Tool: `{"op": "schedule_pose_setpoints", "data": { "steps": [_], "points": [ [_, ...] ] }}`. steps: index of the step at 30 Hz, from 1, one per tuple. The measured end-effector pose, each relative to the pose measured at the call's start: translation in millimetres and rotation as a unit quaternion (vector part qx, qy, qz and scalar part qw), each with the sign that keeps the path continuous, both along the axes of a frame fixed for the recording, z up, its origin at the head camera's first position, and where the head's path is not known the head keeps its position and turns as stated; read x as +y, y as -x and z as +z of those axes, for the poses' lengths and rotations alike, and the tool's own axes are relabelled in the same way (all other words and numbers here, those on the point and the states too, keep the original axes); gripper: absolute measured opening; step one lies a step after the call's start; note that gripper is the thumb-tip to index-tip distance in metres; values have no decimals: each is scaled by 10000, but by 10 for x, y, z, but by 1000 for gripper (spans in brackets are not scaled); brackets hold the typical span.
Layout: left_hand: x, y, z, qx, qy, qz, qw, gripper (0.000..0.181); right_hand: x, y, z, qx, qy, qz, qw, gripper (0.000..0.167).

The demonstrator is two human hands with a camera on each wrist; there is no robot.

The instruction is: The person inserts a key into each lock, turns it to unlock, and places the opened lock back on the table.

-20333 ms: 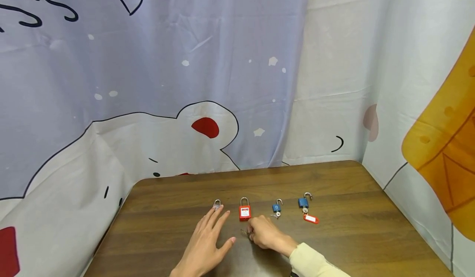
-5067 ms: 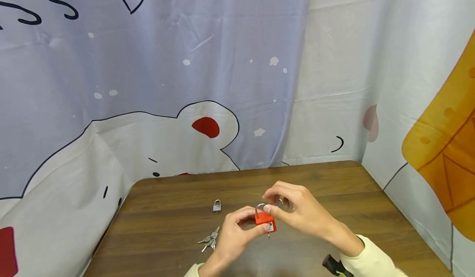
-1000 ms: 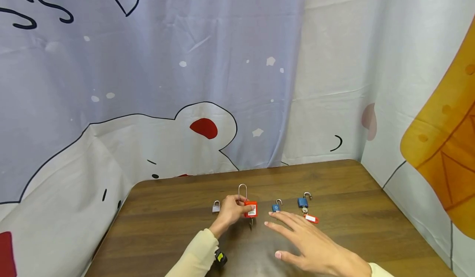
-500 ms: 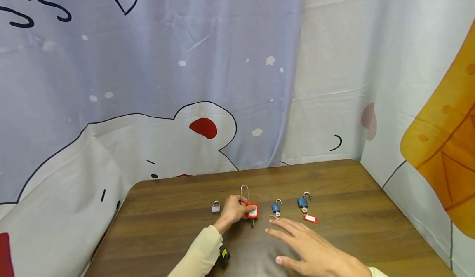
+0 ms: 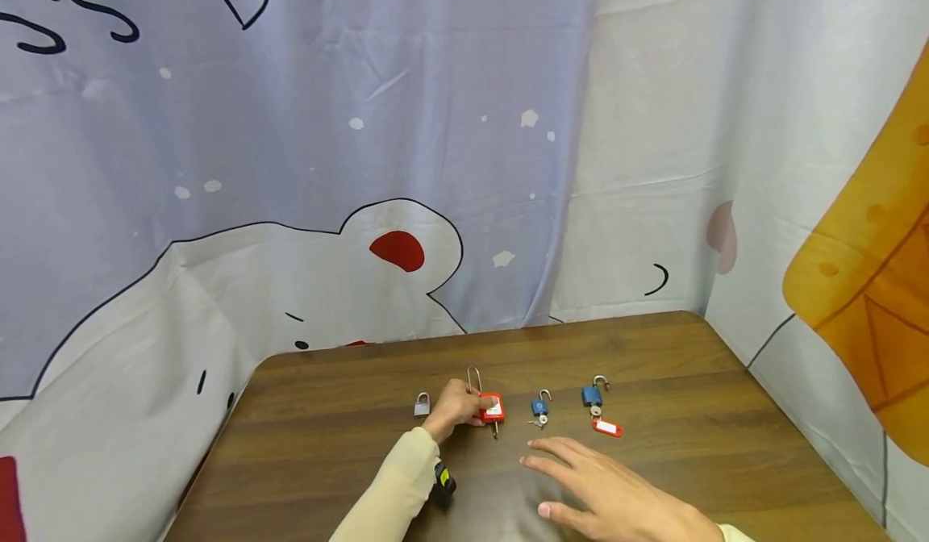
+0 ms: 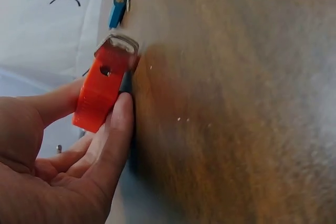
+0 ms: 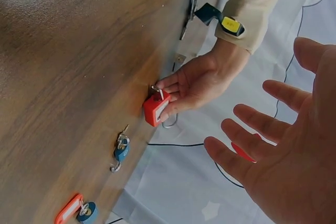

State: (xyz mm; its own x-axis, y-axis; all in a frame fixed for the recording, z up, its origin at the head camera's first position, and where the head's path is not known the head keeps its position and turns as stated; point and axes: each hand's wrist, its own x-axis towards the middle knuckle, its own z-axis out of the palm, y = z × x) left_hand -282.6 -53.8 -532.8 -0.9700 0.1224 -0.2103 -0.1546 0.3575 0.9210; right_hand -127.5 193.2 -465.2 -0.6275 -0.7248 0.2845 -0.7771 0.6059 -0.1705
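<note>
My left hand (image 5: pixel 457 406) pinches the red padlock (image 5: pixel 495 410) between thumb and fingers, low over the table. Its long shackle (image 5: pixel 474 378) stands toward the back, and a key (image 5: pixel 496 429) sticks out from its near end. In the left wrist view the thumb and fingers lie on opposite faces of the red body (image 6: pixel 97 95). My right hand (image 5: pixel 606 489) hovers with spread fingers, holding nothing, nearer the front than the small blue padlock (image 5: pixel 539 407). That padlock has its shackle swung open and keys beside it.
A small silver padlock (image 5: pixel 422 405) lies left of my left hand. Farther right is a larger blue padlock (image 5: pixel 591 397), shackle open, with a red tag (image 5: pixel 606 428). In the right wrist view, loose keys (image 7: pixel 189 17) lie near the left sleeve. A printed curtain (image 5: pixel 290 122) hangs behind the wooden table (image 5: pixel 327 445).
Since five seconds ago, the red padlock has moved back and left in my left hand, and my right hand has moved away from it. Over the last second it has tipped lower.
</note>
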Motion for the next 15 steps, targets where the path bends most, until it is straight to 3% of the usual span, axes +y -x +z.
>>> {"op": "schedule_pose_setpoints", "data": {
  "steps": [4,9,15],
  "points": [
    [-8,23,15,36,441,-92,9990,18,15,-5,1,-67,62,28,10000,49],
    [-28,36,34,418,1134,-217,9924,21,12,-4,9,66,140,188,9997,46],
    [-21,30,45,847,1677,-140,9821,25,-5,-2,19,156,103,290,9994,44]
  ]
}}
